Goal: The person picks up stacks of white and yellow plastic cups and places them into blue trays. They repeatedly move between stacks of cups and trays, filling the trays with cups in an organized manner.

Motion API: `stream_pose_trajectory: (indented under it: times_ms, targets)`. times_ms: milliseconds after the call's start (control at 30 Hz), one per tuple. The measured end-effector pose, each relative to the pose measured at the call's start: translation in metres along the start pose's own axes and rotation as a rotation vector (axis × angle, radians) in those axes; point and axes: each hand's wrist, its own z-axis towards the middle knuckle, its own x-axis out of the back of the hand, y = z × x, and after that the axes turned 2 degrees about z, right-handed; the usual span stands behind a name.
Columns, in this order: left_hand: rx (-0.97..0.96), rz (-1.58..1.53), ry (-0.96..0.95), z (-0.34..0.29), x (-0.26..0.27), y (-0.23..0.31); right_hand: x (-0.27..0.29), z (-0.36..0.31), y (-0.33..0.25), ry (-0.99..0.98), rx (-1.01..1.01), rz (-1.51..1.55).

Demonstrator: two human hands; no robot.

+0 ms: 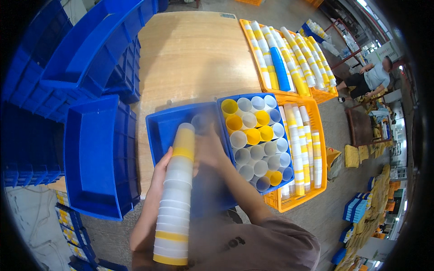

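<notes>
A long nested stack of white and yellow plastic cups [174,212] leans along my left forearm. My left hand [161,174] is closed around it near its upper end. Smeared by motion, my right hand [209,147] is just right of the stack's top, and its fingers cannot be made out. Close to it, a translucent cup [198,121] shows faintly over the blue bin [159,124] in front of me. Beside that bin, a second blue bin [220,105] holds rows of white and yellow cups [252,135] with their round openings up.
Orange crates [281,205] [253,58] on the right hold long cup stacks, one of them blue [280,70]. Blue bins [97,158] [90,58] stand at the left edge of the wooden table [194,54]. Further right, another person [373,77] sits near racks.
</notes>
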Motion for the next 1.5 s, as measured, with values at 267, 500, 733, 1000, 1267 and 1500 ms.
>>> stream_pose_trajectory:
  times_ms: [267, 500, 733, 1000, 1267, 1500]
  targets:
    - [0.000, 0.083, 0.090, -0.017, 0.011, 0.002, -0.019, 0.002, 0.007, 0.043, -0.354, 0.395]
    - [0.045, 0.281, 0.271, -0.036, 0.020, 0.012, -0.034, 0.021, 0.039, 0.001, -0.318, 0.376]
    - [0.047, 0.362, 0.246, -0.057, 0.031, 0.014, -0.047, 0.009, 0.050, -0.101, -0.508, 0.467]
    - [0.024, 0.658, 0.392, -0.052, 0.057, 0.024, -0.057, 0.040, 0.085, 0.008, -0.500, 0.305]
    - [0.106, 0.269, 0.199, -0.061, 0.047, 0.021, -0.049, 0.015, 0.056, -0.136, -0.567, 0.600]
    - [0.156, 0.076, -0.047, -0.055, 0.049, 0.001, -0.022, -0.029, 0.021, 0.423, -0.239, 0.677]
